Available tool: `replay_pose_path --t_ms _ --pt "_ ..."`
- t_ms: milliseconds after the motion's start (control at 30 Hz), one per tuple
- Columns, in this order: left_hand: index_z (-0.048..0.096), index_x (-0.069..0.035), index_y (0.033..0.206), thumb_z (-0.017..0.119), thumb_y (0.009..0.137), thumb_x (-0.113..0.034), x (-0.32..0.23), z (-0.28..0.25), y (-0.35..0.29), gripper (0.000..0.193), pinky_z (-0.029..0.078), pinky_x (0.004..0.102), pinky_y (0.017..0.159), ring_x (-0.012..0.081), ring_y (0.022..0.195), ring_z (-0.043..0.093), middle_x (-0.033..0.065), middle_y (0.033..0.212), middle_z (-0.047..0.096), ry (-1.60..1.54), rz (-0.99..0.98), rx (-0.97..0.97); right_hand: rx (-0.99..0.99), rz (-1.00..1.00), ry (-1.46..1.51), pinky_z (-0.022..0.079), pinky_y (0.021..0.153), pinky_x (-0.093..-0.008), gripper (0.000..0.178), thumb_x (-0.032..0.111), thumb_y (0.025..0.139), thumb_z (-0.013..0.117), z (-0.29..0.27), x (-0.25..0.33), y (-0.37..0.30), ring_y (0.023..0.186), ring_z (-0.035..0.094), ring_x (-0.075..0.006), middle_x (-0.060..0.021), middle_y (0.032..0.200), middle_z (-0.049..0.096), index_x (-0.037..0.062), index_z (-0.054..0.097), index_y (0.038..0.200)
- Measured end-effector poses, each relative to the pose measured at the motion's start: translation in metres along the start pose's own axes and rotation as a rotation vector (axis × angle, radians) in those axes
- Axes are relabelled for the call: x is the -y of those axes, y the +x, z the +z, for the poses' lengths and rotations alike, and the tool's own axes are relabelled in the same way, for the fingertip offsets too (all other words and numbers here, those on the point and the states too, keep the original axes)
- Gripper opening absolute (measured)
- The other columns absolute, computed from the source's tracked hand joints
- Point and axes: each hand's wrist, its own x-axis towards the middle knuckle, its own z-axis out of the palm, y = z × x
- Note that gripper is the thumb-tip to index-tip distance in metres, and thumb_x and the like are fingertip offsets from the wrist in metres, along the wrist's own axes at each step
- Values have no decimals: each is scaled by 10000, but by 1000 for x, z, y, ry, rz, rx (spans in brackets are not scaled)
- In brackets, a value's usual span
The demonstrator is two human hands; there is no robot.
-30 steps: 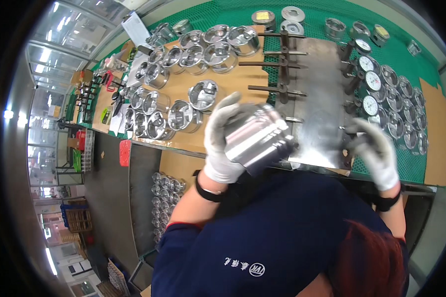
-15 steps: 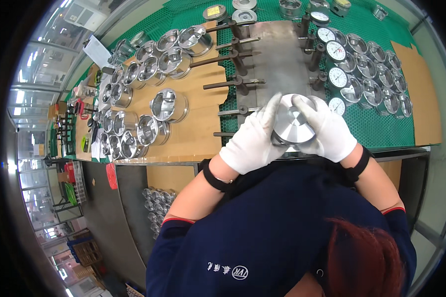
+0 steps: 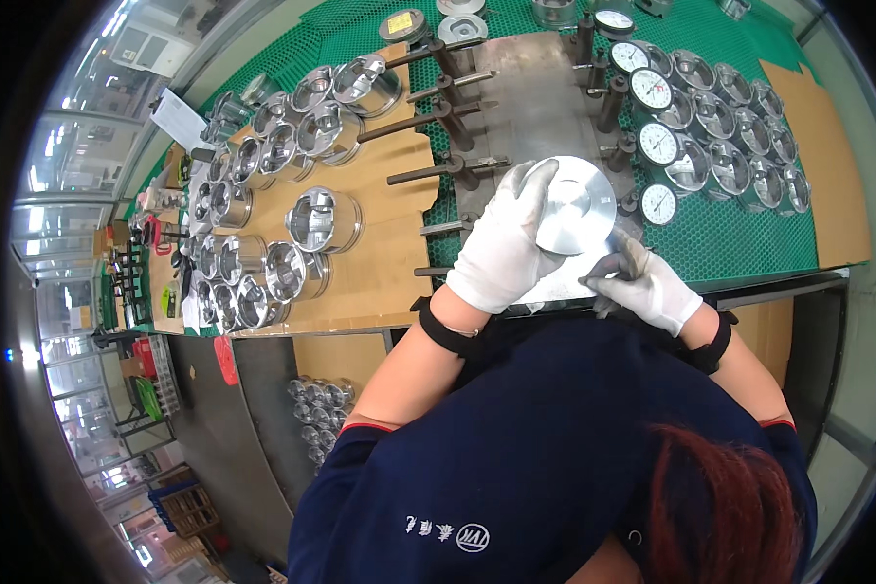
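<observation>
A silver metal piston (image 3: 576,206) is held up over the near end of the grey metal plate, its round flat crown facing me. My left hand (image 3: 509,238), in a white glove, grips it from its left side, with the thumb and fingers at the rim. The piston's underside is hidden. Just below and to the right of the piston, my right hand (image 3: 647,287) hovers apart from it. Its gloved fingers are loosely bent and apart, with dark stained tips, and nothing shows between them.
Dial gauges (image 3: 659,144) on dark posts line the plate's (image 3: 530,88) right side; posts with rods (image 3: 448,173) line its left. Pistons (image 3: 323,220) stand on cardboard (image 3: 389,263) at left. More pistons (image 3: 728,165) crowd the green mat (image 3: 749,248) at right.
My right hand has let go of the piston and drawn down towards me. My left hand has raised the piston slightly and turned its crown more towards me.
</observation>
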Motion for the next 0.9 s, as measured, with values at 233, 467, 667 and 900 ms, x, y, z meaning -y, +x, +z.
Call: replay_pose_path --t_ms 233,467,667,900 --pt "376 -53 1481 938 589 -177 7 2 3 1061 490 471 1046 430 1264 521 232 1407 474 -81 -43 15 19 2 -1 622 652 -308 925 60 922 687 -1 2 2 741 699 -184 -155 1128 618 30 79 1617" --pt "366 -48 1489 944 571 -166 7 4 1 1091 479 468 1062 424 1275 515 229 1424 463 -70 -46 -4 -11 -23 -74 614 634 -301 935 75 912 695 -3 -7 7 732 698 -186 -160 1152 609 32 86 1620" --pt "401 -27 1457 919 625 -186 5 5 3 993 507 461 1017 430 1224 553 240 1375 501 -40 3 -49 -8 48 -25 605 632 -293 949 68 898 706 1 4 2 739 698 -177 -162 1212 590 22 88 1617" --pt "512 34 1294 643 920 -190 -25 -21 10 454 590 410 831 358 926 720 193 1053 677 -536 -578 248 -69 -503 -143 400 1119 -327 930 96 862 733 1 7 -18 1323 490 -197 -129 1467 478 9 177 1602"
